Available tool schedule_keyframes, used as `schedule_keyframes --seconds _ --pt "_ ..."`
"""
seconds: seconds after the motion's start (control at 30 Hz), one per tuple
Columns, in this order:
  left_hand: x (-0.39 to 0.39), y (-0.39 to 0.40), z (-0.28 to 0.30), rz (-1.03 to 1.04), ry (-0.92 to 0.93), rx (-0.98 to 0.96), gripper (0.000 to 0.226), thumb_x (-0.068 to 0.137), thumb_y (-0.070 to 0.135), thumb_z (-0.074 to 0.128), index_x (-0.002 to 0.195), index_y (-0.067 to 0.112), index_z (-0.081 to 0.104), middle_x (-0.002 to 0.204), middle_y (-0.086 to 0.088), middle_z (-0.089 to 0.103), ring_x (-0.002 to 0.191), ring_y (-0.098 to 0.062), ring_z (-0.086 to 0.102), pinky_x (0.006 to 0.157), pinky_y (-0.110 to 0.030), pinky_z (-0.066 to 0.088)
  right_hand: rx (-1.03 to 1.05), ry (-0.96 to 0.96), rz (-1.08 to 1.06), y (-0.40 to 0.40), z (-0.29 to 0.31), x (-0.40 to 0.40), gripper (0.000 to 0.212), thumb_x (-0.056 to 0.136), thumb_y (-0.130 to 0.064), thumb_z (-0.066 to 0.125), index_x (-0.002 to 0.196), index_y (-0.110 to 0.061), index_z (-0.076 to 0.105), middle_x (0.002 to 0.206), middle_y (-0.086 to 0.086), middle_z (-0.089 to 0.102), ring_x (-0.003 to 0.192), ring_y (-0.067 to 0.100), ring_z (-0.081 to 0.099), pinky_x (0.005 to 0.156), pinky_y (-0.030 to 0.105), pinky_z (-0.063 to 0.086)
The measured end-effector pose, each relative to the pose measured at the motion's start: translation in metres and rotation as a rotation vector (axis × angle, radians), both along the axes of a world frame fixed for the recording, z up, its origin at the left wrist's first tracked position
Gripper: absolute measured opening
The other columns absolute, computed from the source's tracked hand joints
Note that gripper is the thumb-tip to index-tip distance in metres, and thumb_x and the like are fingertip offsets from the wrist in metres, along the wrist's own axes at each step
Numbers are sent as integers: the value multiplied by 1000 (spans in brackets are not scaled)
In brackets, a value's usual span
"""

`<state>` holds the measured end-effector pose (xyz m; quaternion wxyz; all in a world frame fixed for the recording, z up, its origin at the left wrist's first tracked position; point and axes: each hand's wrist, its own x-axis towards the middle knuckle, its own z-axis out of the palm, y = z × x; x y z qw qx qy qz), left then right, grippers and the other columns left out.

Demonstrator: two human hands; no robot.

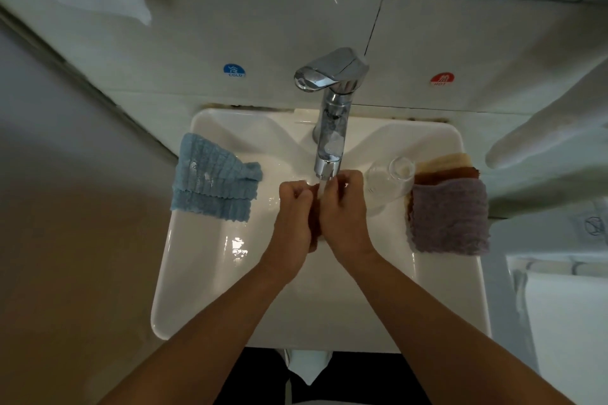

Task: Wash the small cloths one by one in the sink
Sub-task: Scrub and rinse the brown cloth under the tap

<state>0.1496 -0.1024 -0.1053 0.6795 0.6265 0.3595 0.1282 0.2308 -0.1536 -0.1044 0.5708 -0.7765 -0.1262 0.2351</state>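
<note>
Both hands are in the middle of the sink [204, 273], right under the tap [329, 128], and water is running down between them. The left hand [294, 217] and the right hand [343, 214] are pressed close together with their fingers curled in. They squeeze a dark brown cloth [315, 223] — only a thin strip of it shows between the palms.

A wet cloth like this is soft and floppy, and heavier than a dry one. It is not slippery and it will not break, so a firm squeeze in the middle, bunched up, looks like the best hold.

A blue cloth [214, 177] hangs over the left edge of the sink. A purple cloth [449, 217] lies on the right edge on top of a small stack — just beside a clear glass [390, 179], which could tip if bumped.
</note>
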Motion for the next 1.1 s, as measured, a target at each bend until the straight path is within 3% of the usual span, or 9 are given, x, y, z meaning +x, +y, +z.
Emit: schedule_keyframes --seconds 0.1,0.2,0.27,0.37,0.53,0.7,0.87,1.0,1.1 --pt "-3 10 -2 8 -60 176 17 105 30 39 92 18 40 71 11 45 56 -7 41 49 -25 39 29 -71 87 -3 -3 -15 15 106 -30 44 93 -23 46 71 -12 56 61 3 54 57 20 45" --pt "15 27 -2 160 34 142 23 102 9 43 80 9 41 72 2 44 63 -12 44 60 -37 42 43 -108 248 -9 -4 -23 29 102 -43 40 92 -16 46 66 -13 54 59 5 54 54 18 42" --pt "21 19 0 184 110 108 24 102 17 46 79 9 47 70 5 49 62 -9 47 60 -39 42 -35 -132 243 -4 -3 -6 32 99 -45 41 92 -14 48 68 -10 55 61 1 54 56 14 41" --pt "20 0 5 138 86 57 25 97 41 40 78 26 47 63 10 53 57 -8 50 54 -33 42 -7 -86 50 4 2 13 23 105 -26 46 84 -16 47 66 -11 54 58 3 48 60 26 42" --pt "31 29 10 250 50 4 29 98 11 44 69 14 40 66 3 45 63 -13 43 63 -41 40 -10 -76 247 -6 9 -15 27 106 -36 35 84 -29 48 66 -10 58 61 11 58 57 32 48" --pt "21 0 4 154 64 42 25 98 32 40 75 26 47 62 16 55 59 -4 53 54 -28 47 -118 -47 130 8 11 14 30 109 -21 37 90 -1 51 81 19 60 75 29 58 77 57 53" --pt "27 32 4 205 154 -183 24 97 13 44 73 9 47 69 -8 50 70 -23 50 50 -30 44 -122 -91 305 1 12 -11 39 102 -41 29 79 -17 49 69 4 58 69 28 64 67 43 56" --pt "31 1 17 193 97 33 31 86 42 41 72 16 46 68 3 57 68 -15 54 64 -39 46 -57 35 100 9 9 16 34 106 -21 41 73 -16 48 69 4 56 67 21 57 65 39 48" --pt "28 7 16 144 63 45 34 87 38 41 78 6 50 73 -10 58 73 -28 57 71 -43 49 -105 -33 120 9 8 13 32 106 -20 38 77 -15 49 70 3 56 67 16 55 64 32 43"
